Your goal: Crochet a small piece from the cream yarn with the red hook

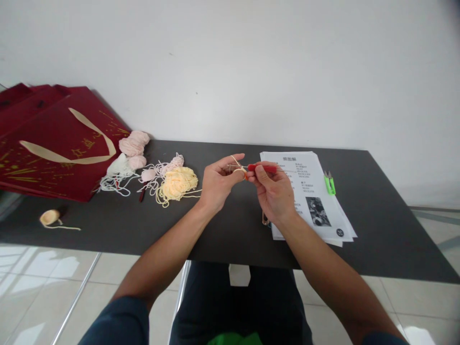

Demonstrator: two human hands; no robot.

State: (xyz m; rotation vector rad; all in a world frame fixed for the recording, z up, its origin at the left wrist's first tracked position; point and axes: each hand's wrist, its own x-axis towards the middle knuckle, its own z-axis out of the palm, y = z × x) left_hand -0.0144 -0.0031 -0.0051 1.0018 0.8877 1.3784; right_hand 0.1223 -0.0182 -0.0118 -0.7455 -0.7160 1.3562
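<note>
Left fingers (235, 178) pinching yarn (244, 169), right fingers (265, 178) gripping red hook (269, 168), right forearm (319, 256) overlapping papers (302, 191), scissors (329, 183) by right edge, yarn balls (178, 182) and bags (53, 127) left

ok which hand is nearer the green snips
Right: the right hand is to the left of the snips; the left hand is farther left.

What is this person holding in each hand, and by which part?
Right hand: a slim, red-handled metal tool, held by its handle. Left hand: pale yellow yarn, looped over a raised finger; exact pinch too small to tell.
</note>
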